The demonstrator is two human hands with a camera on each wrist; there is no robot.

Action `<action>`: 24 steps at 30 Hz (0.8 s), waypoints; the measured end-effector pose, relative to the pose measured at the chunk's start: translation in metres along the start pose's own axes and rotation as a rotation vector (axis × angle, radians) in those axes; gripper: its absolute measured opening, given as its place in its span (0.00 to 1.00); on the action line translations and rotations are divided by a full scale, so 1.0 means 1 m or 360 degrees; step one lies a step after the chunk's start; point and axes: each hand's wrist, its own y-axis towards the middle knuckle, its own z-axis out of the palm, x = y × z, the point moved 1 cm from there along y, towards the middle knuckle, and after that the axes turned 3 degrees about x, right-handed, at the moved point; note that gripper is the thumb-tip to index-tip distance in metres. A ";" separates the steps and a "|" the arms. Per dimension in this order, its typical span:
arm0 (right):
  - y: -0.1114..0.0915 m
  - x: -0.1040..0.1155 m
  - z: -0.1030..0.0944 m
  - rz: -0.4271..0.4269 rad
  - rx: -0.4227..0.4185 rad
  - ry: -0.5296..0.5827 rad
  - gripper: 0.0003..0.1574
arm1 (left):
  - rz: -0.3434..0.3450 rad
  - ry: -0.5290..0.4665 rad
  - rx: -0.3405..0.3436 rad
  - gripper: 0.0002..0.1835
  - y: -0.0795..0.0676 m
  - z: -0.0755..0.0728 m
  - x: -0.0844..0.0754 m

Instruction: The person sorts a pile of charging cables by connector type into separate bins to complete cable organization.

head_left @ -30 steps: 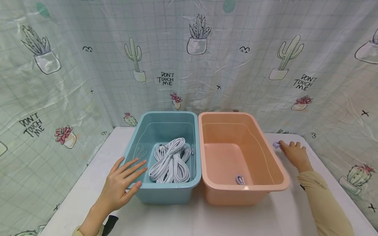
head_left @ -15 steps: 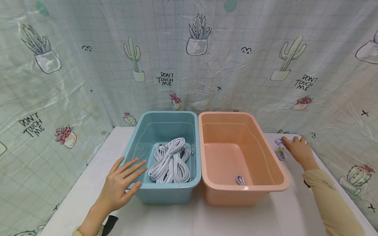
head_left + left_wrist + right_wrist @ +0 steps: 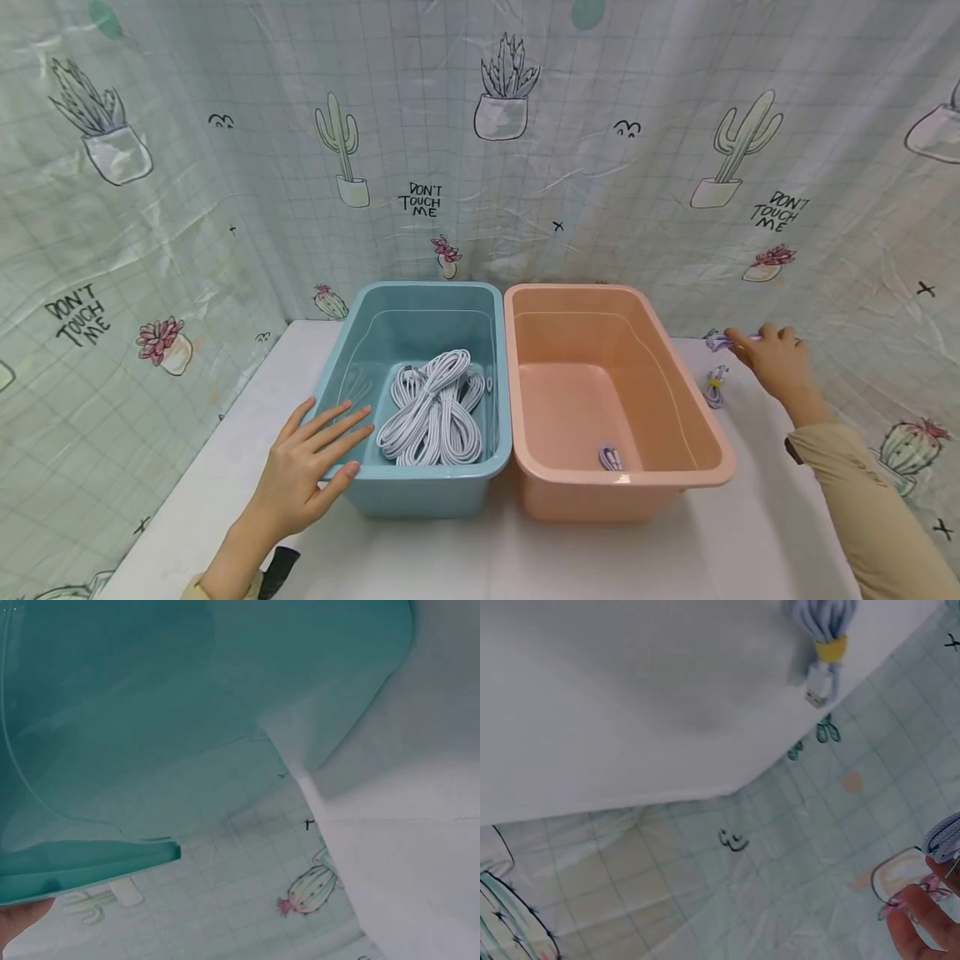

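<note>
My left hand [image 3: 311, 467] rests with spread, straight fingers on the near left rim of the blue bin [image 3: 420, 472]. In the left wrist view a bit of that hand [image 3: 22, 919] touches the bin's rim. At the far right, my right hand [image 3: 780, 367] pinches a bundled purple cable [image 3: 720, 341], raised above the table. Its coil [image 3: 943, 838] peeks in at the right wrist view's edge, by the fingertips. Below lies a second purple USB cable [image 3: 715, 387], tied with a yellow band.
White cable bundles [image 3: 435, 412] lie in the blue bin. Right beside it stands an orange bin [image 3: 622, 477] with a small purple cable [image 3: 610, 457] near its front wall. A printed curtain [image 3: 562, 167] hangs behind the white table [image 3: 495, 558].
My right hand has risen and moved right and away with a purple cable, uncovering the yellow-banded cable on the table. The left hand has stayed put.
</note>
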 end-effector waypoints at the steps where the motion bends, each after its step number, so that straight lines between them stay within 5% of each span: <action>1: 0.001 0.000 -0.003 -0.0002 -0.0016 0.0000 0.16 | -0.0001 0.0001 0.0003 0.23 0.000 0.000 0.000; 9: 0.005 0.007 -0.026 -0.0072 -0.0133 0.0019 0.18 | 0.0000 0.0007 0.0002 0.23 -0.003 0.001 0.000; 17: 0.008 0.025 -0.048 -0.0327 -0.0474 -0.0033 0.20 | 0.0003 -0.0005 0.0001 0.22 -0.006 0.000 0.002; 21: 0.009 0.035 -0.058 -0.0364 -0.0467 -0.0044 0.12 | 0.0009 -0.0004 -0.0015 0.23 -0.006 0.000 0.003; 24: 0.011 0.042 -0.065 -0.0374 -0.0425 -0.0062 0.20 | 0.0007 -0.0006 0.0002 0.23 -0.006 -0.001 0.003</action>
